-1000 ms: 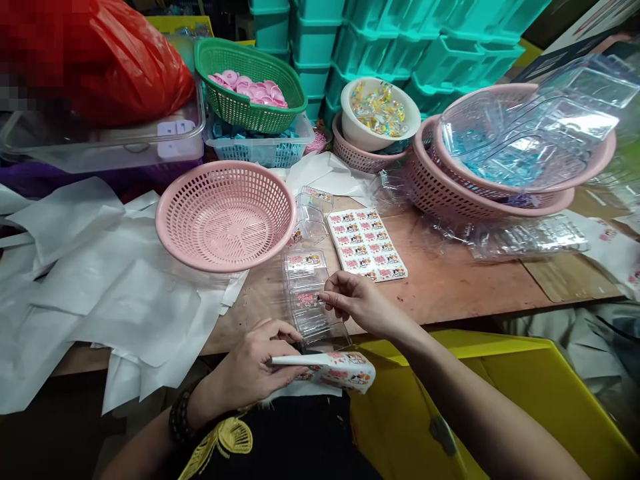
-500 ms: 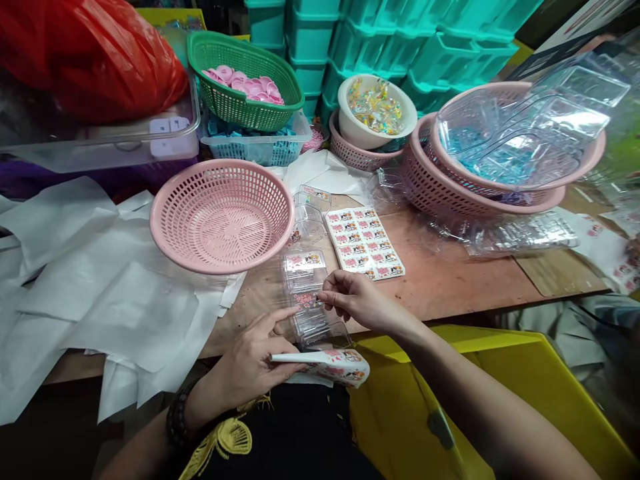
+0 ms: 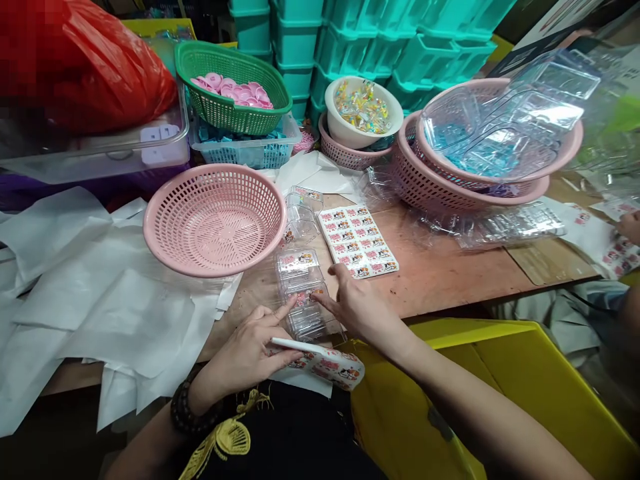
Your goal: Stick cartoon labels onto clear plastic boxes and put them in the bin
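My left hand [image 3: 250, 353] grips a folded stack of sticker sheets [image 3: 334, 367] between thumb and fingers, close to my body. Its index finger reaches out to a small sticker [image 3: 301, 299] with pink lettering. That sticker lies on one of the clear plastic boxes [image 3: 311, 325] lined up on the table. From the right, the index finger of my right hand [image 3: 367, 310] touches the sticker's other end, thumb apart, holding nothing. Farther up the row, another box carries a similar sticker [image 3: 299, 260]. Beyond my right hand lies a flat stack of sticker sheets [image 3: 359, 240].
A pink basket [image 3: 215, 267] stands left of the boxes, beside loose white backing paper [image 3: 125, 320]. At the back are a green basket [image 3: 235, 120], a white bowl [image 3: 335, 123] and pink baskets [image 3: 465, 193] with clear plastic parts. Another person's hand [image 3: 629, 227] shows at far right.
My right hand has gone from a pinch at the sticker's edge to an outstretched index finger pressing on it. My left hand keeps the sheets. The view has shifted slightly.
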Available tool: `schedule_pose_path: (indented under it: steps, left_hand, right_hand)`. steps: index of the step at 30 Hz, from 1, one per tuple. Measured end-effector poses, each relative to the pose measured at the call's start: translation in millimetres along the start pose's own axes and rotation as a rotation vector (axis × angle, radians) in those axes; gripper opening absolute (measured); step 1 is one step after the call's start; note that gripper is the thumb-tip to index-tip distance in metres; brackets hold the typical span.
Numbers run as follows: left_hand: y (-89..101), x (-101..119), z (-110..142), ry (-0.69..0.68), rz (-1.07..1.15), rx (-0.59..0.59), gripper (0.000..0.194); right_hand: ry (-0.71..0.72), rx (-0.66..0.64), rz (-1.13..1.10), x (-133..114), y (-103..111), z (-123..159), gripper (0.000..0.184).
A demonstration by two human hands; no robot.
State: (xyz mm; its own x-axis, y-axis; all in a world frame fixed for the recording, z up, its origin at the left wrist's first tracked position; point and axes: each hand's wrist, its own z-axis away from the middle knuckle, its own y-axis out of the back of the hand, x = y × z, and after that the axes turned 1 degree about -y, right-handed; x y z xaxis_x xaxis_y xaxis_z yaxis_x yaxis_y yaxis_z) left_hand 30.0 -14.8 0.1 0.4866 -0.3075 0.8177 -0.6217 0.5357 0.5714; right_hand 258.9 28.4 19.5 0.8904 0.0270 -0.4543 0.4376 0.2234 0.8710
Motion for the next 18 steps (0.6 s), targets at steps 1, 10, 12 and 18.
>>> schedule_pose_path:
  steps: [1,10,12,18]
  left_hand:
    - [0.9,0.0,0.0,-0.010,0.008,-0.001,0.012]
    - [8.3,8.4,12.3,0.004,0.011,0.112,0.013]
    - [10.3,15.8,15.4,0.001,-0.102,0.240,0.043]
    - [8.7,40.9,6.8,-0.153,-0.335,0.171,0.034]
  right_hand:
    - [-0.014,0.043,0.014,3.0,4.4,5.0,0.031]
    - [0.061,-0.345,-0.505,16.4,25.9,76.4,0.018]
    - [0.047,-0.294,-0.503,14.0,22.3,81.7,0.013]
    - [0.194,-0.279,-0.432,2.3,24.4,82.6,0.008]
